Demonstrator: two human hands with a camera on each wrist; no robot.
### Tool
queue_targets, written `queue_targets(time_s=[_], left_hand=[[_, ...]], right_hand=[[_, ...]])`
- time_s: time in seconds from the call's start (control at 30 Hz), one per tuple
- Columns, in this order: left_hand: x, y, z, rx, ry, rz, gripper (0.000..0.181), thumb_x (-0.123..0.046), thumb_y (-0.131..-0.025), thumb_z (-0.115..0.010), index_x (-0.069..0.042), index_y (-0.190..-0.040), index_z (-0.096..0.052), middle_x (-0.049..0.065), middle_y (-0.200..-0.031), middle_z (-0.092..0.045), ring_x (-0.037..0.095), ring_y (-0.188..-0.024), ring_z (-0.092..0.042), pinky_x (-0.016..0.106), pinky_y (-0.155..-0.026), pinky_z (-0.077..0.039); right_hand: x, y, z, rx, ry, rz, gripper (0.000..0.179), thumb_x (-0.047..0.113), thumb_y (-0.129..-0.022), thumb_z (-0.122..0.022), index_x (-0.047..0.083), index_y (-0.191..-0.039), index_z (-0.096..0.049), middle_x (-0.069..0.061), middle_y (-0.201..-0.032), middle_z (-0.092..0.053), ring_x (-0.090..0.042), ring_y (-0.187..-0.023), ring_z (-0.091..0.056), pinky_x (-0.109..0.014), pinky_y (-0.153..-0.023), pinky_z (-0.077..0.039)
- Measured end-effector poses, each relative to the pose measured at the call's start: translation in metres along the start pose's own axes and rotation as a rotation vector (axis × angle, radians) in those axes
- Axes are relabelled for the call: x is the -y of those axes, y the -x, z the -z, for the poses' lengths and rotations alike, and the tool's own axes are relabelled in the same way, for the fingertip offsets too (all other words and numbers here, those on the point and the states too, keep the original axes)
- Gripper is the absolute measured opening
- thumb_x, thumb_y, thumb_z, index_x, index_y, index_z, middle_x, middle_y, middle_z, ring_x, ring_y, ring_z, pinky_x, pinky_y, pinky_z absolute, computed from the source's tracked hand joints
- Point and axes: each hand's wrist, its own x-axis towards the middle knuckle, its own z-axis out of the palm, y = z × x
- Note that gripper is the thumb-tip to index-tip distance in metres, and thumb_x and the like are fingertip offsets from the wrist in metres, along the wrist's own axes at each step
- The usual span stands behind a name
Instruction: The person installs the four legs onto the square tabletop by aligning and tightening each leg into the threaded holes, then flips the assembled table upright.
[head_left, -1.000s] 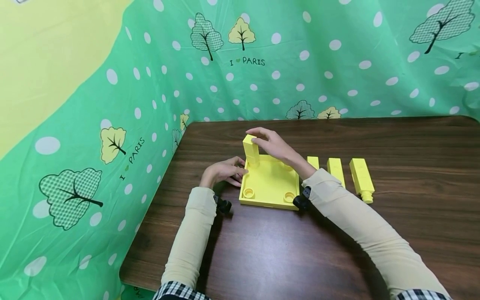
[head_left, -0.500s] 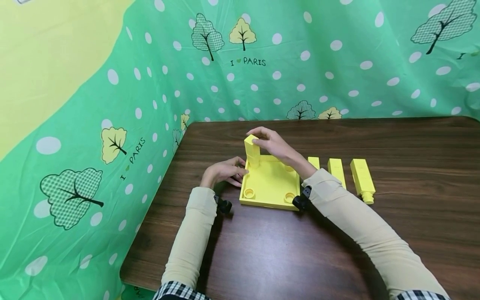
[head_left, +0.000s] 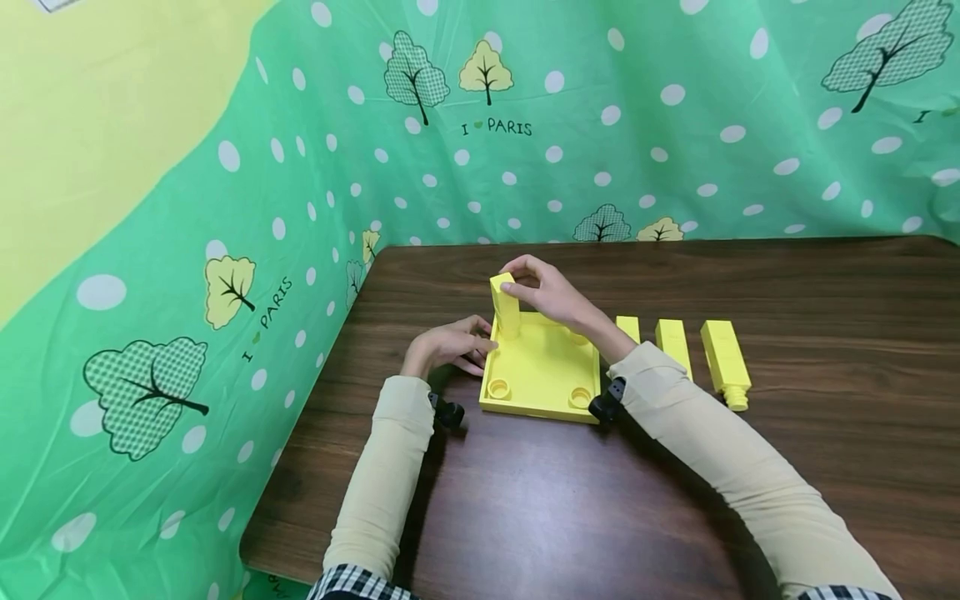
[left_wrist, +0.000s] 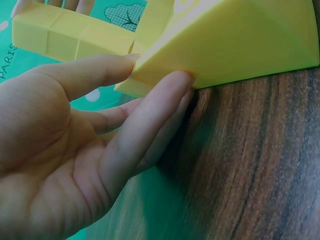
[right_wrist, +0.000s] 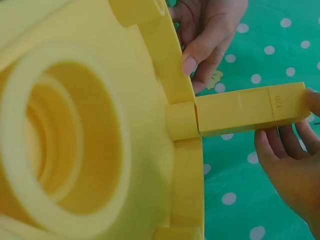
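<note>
A yellow square tray (head_left: pixel 540 362) with a raised rim and round sockets at its corners lies on the table. My left hand (head_left: pixel 448 342) pinches its left edge; the left wrist view shows the thumb on the rim and the fingers against the outer side (left_wrist: pixel 240 50). At the far-left socket stands a yellow square post (head_left: pixel 506 312), upright. My right hand (head_left: pixel 553 293) holds this post near its top between thumb and fingers. The right wrist view shows the post (right_wrist: pixel 250 107) against the socket with a thin gap line; how deep it sits cannot be seen.
Right of the tray lie three more yellow posts: one (head_left: pixel 627 327) partly behind the right forearm, another (head_left: pixel 672 342) beside it, and a third (head_left: pixel 723 354) with its ridged round end toward me. A green patterned cloth (head_left: pixel 525 167) hangs behind the dark wooden table (head_left: pixel 540 500).
The right hand's fingers have shifted slightly at the post's top, and the post looks turned a little. The left hand and tray have stayed in place.
</note>
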Motion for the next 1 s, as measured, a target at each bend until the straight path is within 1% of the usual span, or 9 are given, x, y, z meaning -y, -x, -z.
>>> queue_targets(time_s=[0.1, 0.2, 0.4, 0.6, 1.0], left_hand=[[0.001, -0.001, 0.0, 0.002, 0.001, 0.002, 0.042, -0.019, -0.095, -0.06, -0.011, -0.129, -0.037, 0.017, -0.104, -0.059, 0.024, -0.085, -0.064, 0.037, -0.077, -0.06], [0.002, -0.001, 0.001, 0.001, 0.001, 0.003, 0.042, -0.019, -0.095, -0.059, -0.011, -0.13, -0.037, 0.017, -0.105, -0.059, 0.024, -0.086, -0.064, 0.037, -0.077, -0.06], [0.003, -0.002, 0.003, 0.0, 0.002, 0.0, 0.043, -0.019, -0.095, -0.06, -0.011, -0.13, -0.037, 0.018, -0.105, -0.059, 0.025, -0.085, -0.065, 0.038, -0.077, -0.06], [0.004, -0.002, 0.003, 0.002, -0.007, -0.006, 0.043, -0.02, -0.095, -0.06, -0.011, -0.13, -0.037, 0.017, -0.104, -0.059, 0.024, -0.084, -0.064, 0.037, -0.077, -0.06], [0.004, -0.002, 0.003, 0.003, -0.011, -0.008, 0.043, -0.02, -0.095, -0.06, -0.011, -0.13, -0.037, 0.017, -0.104, -0.059, 0.024, -0.085, -0.064, 0.037, -0.077, -0.06]], right_hand=[[0.0, 0.001, -0.001, -0.004, 0.043, 0.009, 0.033, 0.024, -0.097, -0.057, 0.005, -0.124, -0.05, -0.013, -0.117, -0.054, -0.024, -0.104, -0.056, -0.039, -0.094, -0.049], [0.0, 0.001, -0.002, -0.019, 0.066, 0.0, 0.033, 0.026, -0.096, -0.059, 0.007, -0.122, -0.051, -0.011, -0.115, -0.055, -0.023, -0.102, -0.057, -0.038, -0.091, -0.05], [-0.001, 0.001, -0.005, -0.065, 0.1, -0.02, 0.033, 0.03, -0.094, -0.062, 0.01, -0.118, -0.052, -0.009, -0.112, -0.056, -0.022, -0.1, -0.059, -0.039, -0.089, -0.052], [0.0, 0.003, -0.009, -0.107, 0.155, -0.031, 0.038, 0.037, -0.092, -0.063, 0.011, -0.116, -0.051, -0.009, -0.112, -0.056, -0.021, -0.102, -0.059, -0.039, -0.089, -0.052], [-0.001, 0.004, -0.012, -0.165, 0.208, -0.009, 0.041, 0.04, -0.09, -0.065, 0.01, -0.114, -0.049, -0.008, -0.108, -0.057, -0.019, -0.101, -0.06, -0.038, -0.085, -0.054]])
